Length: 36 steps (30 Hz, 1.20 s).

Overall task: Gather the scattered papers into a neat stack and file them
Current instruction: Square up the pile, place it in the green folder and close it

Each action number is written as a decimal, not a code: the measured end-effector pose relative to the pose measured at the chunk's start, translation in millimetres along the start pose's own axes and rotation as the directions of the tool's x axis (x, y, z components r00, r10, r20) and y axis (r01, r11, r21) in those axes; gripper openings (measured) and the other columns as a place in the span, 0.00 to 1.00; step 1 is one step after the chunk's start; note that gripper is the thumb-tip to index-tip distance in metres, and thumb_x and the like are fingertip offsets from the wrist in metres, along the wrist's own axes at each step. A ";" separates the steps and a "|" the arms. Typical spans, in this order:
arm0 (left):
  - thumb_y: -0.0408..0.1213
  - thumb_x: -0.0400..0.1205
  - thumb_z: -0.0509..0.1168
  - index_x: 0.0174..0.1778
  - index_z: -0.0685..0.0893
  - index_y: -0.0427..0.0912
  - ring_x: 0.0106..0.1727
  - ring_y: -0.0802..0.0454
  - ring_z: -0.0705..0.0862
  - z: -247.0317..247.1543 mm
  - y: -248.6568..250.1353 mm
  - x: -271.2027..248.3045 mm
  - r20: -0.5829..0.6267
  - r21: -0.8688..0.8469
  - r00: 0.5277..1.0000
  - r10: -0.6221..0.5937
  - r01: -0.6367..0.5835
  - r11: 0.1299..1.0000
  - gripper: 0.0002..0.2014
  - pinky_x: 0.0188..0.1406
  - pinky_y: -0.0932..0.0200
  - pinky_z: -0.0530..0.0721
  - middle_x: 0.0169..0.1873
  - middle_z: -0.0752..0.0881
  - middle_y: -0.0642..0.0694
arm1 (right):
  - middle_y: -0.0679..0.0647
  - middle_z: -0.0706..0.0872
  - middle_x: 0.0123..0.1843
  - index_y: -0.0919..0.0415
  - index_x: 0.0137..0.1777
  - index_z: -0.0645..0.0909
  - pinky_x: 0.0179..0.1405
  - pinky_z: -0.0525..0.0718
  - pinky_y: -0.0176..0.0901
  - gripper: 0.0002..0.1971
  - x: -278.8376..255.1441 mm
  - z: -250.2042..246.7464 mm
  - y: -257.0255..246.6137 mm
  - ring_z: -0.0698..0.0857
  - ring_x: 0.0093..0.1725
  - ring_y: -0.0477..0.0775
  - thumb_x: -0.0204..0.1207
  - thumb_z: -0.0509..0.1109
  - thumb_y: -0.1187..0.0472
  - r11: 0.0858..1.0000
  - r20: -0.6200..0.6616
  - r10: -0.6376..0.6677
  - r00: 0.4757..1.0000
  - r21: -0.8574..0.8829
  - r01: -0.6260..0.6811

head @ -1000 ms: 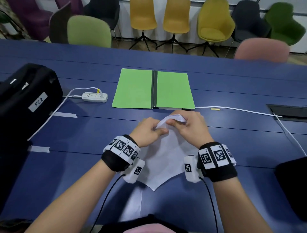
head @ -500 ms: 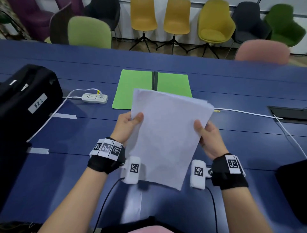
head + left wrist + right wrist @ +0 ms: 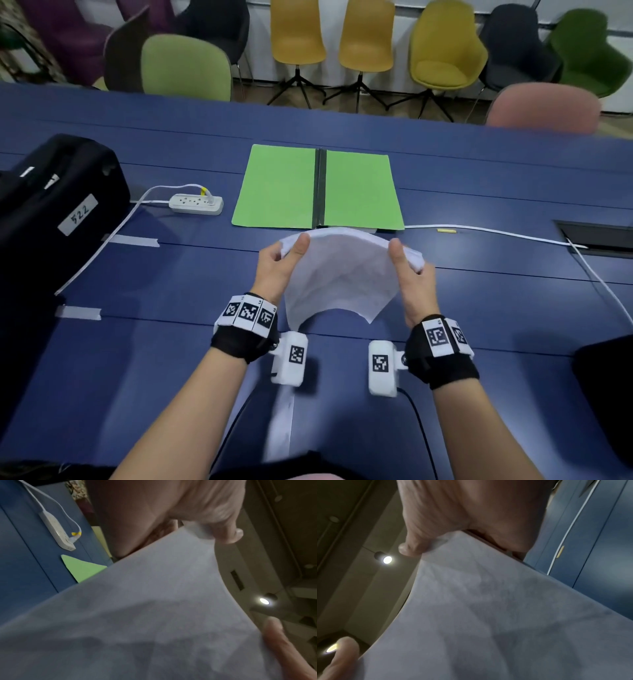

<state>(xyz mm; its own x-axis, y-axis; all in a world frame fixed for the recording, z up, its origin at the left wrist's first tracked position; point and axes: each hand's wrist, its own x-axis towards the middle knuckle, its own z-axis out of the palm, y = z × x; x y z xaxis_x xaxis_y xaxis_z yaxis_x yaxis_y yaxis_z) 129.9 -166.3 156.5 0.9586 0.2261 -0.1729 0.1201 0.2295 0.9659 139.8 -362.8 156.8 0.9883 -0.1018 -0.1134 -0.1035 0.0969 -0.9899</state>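
Observation:
A stack of white papers hangs in the air in front of me, bowed upward in an arch. My left hand pinches its left edge, thumb on top. On the other edge my right hand pinches it the same way. The papers fill the left wrist view, and the papers fill the right wrist view too. An open green folder with a black spine lies flat on the blue table just beyond the papers, with a corner of the green folder in the left wrist view.
A white power strip with its cable lies left of the folder. A black case stands at the table's left edge. A white cable runs right to a floor-box slot. Chairs line the far side.
One second ago both hands gripped the papers low near the table. Half a second ago the stack was raised upright. Now it is lowered and bowed between my hands.

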 end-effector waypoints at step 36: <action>0.56 0.74 0.70 0.48 0.88 0.49 0.46 0.43 0.84 21.2 57.7 -9.7 0.470 0.873 0.879 0.080 -0.477 0.106 0.16 0.40 0.56 0.75 0.39 0.89 0.47 | 0.51 0.90 0.33 0.57 0.35 0.86 0.45 0.83 0.47 0.09 3.2 -18.2 -11.3 0.83 0.35 0.42 0.72 0.74 0.53 0.916 0.051 -0.165 0.985 -0.362 0.172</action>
<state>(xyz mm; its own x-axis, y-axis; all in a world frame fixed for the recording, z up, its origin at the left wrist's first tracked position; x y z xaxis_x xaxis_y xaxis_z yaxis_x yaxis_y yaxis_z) 133.0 -175.4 218.1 0.9736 -0.2279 0.0164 -0.2188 -0.9096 0.3533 142.1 -382.3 166.1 0.9963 -0.0659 0.0558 0.0346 -0.2876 -0.9571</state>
